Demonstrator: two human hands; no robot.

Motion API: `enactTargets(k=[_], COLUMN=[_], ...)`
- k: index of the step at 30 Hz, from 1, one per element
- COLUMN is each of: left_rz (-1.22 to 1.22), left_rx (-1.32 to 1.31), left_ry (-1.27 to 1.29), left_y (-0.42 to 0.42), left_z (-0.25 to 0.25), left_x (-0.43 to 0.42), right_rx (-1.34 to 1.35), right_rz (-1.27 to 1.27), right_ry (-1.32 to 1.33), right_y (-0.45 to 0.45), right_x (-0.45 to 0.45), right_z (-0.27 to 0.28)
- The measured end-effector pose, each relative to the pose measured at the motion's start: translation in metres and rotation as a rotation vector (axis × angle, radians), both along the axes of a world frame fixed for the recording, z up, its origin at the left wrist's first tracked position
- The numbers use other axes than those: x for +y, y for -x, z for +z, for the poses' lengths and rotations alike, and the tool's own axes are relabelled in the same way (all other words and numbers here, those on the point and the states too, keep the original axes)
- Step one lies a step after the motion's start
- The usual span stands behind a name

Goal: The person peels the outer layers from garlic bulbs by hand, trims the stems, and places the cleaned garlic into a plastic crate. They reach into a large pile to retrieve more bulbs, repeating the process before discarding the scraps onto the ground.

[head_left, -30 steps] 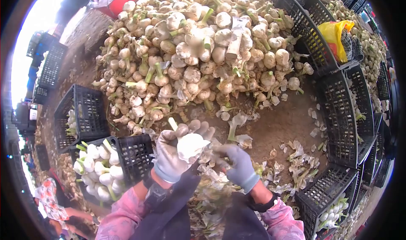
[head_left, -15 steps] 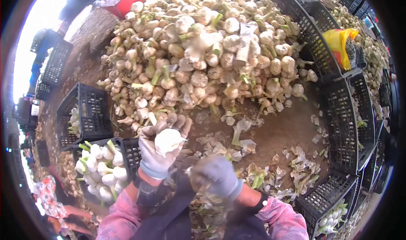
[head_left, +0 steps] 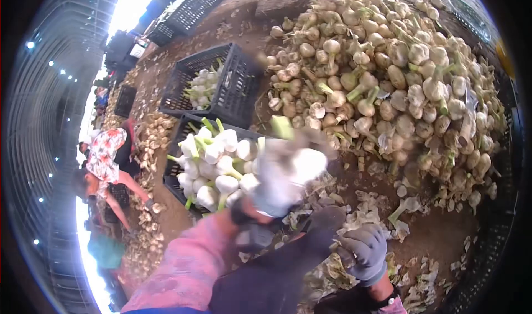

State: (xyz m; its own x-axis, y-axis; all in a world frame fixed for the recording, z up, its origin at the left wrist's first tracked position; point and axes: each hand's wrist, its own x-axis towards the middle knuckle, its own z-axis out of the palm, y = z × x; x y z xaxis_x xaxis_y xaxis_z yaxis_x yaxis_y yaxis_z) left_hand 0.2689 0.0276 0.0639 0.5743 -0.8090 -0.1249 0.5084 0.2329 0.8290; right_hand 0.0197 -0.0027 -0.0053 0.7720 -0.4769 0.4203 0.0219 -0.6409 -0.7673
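Observation:
My left hand (head_left: 274, 184), gloved and smeared by motion, is closed around a peeled white garlic bulb (head_left: 308, 165) with a green stem (head_left: 282, 127) showing above it. It hovers at the right edge of a black crate (head_left: 173, 185) heaped with clean white garlic (head_left: 226, 164). Lower right, above the litter of skins, my gloved right hand (head_left: 364, 252) has its fingers curled in. Whatever lies inside those fingers is too hidden to name.
A large pile of unpeeled garlic (head_left: 388, 81) fills the ground ahead. Behind the near crate stands another black crate (head_left: 238, 84) with white bulbs. Loose skins (head_left: 366, 206) cover the soil by my knees. At left, a person in a flowered top (head_left: 105, 153) bends near scattered garlic.
My view has swung left, bringing the crates toward the middle. My left hand has moved to the crate with the bulb. My right hand is now lower and farther from it.

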Motion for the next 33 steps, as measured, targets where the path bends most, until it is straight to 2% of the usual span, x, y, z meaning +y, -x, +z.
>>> enactTargets(k=[3, 5, 6, 7, 9, 10, 13, 15, 16, 17, 18, 20, 21, 22, 23, 24, 25, 26, 27, 29, 30, 31, 32, 33], left_rz=[0.584, 0.845, 0.876, 0.857, 0.753, 0.711, 0.804, 0.984, 1.008, 0.935, 0.731, 0.123, -0.238, -0.452, -0.643, -0.783, -0.874, -0.927, -0.992, -0.907, -0.905, -0.879, -0.811, -0.691], left_rx=[-0.773, -1.131, -1.270, -1.352, -1.425, -1.425, -1.346, -1.422, -1.494, -1.585, -1.697, -1.903, -1.955, -1.789, -1.512, -1.112, -0.801, -0.619, -0.526, -0.711, -0.411, -0.113, -0.266, -0.499], left_ry=[-0.286, -0.624, -0.824, -1.027, -1.283, -1.367, -1.360, -1.165, -1.009, -0.911, -0.791, -0.584, -0.457, -0.171, -0.166, -0.232, -0.304, -0.368, -0.449, -0.330, -0.308, -0.292, -0.346, -0.241], left_y=[-0.100, -0.179, -0.218, -0.253, -0.287, -0.293, -0.292, -0.274, -0.253, -0.219, -0.171, -0.090, -0.046, -0.052, -0.021, 0.013, 0.034, 0.052, 0.065, 0.098, 0.108, 0.118, 0.127, 0.126], left_z=[0.031, 0.017, 0.000, -0.019, -0.054, -0.065, -0.073, -0.060, -0.047, -0.026, 0.000, 0.040, 0.051, 0.035, 0.029, 0.022, 0.013, 0.005, -0.005, -0.068, -0.081, -0.090, -0.101, -0.106], left_x=[0.073, 0.142, 0.180, 0.222, 0.280, 0.297, 0.312, 0.290, 0.266, 0.229, 0.177, 0.106, 0.073, 0.048, 0.031, 0.020, 0.008, -0.005, -0.019, -0.035, -0.038, -0.042, -0.045, -0.047], right_rx=[0.324, 0.406, 0.509, 0.539, 0.599, 0.709, 0.966, 1.044, 1.040, 1.024, 0.991, 0.897, 0.785, 0.682, 0.565, 0.452, 0.235, 0.025, -0.027, -0.163, -0.028, 0.008, 0.058, 0.078], right_rz=[0.030, -0.268, -0.485, -0.638, -0.857, -0.871, -0.885, -0.870, -0.881, -0.883, -0.866, -0.853, -0.871, -0.895, -0.930, -0.964, -0.887, -0.805, -0.779, -0.667, -0.668, -0.614, -0.571, -0.564], right_ry=[-0.068, 0.022, -0.057, -0.005, 0.012, -0.062, -0.257, -0.309, -0.226, -0.141, -0.061, 0.125, 0.087, 0.050, -0.008, -0.059, -0.260, -0.458, -0.439, -0.453, -0.155, 0.018, 0.198, 0.088], right_y=[0.029, 0.058, 0.065, 0.074, 0.065, 0.056, 0.032, 0.022, 0.025, 0.033, 0.036, 0.047, 0.054, 0.058, 0.054, 0.052, 0.045, 0.037, 0.035, 0.034, 0.035, 0.036, 0.038, 0.041], right_x=[-0.028, -0.054, -0.073, -0.095, -0.132, -0.148, -0.176, -0.181, -0.181, -0.180, -0.177, -0.170, -0.168, -0.160, -0.142, -0.129, -0.111, -0.090, -0.073, -0.038, -0.033, -0.032, -0.032, -0.033], right_z=[-0.042, -0.089, -0.102, -0.119, -0.118, -0.117, -0.116, -0.120, -0.129, -0.145, -0.159, -0.191, -0.203, -0.202, -0.188, -0.166, -0.132, -0.102, -0.088, -0.058, -0.052, -0.044, -0.035, -0.027])
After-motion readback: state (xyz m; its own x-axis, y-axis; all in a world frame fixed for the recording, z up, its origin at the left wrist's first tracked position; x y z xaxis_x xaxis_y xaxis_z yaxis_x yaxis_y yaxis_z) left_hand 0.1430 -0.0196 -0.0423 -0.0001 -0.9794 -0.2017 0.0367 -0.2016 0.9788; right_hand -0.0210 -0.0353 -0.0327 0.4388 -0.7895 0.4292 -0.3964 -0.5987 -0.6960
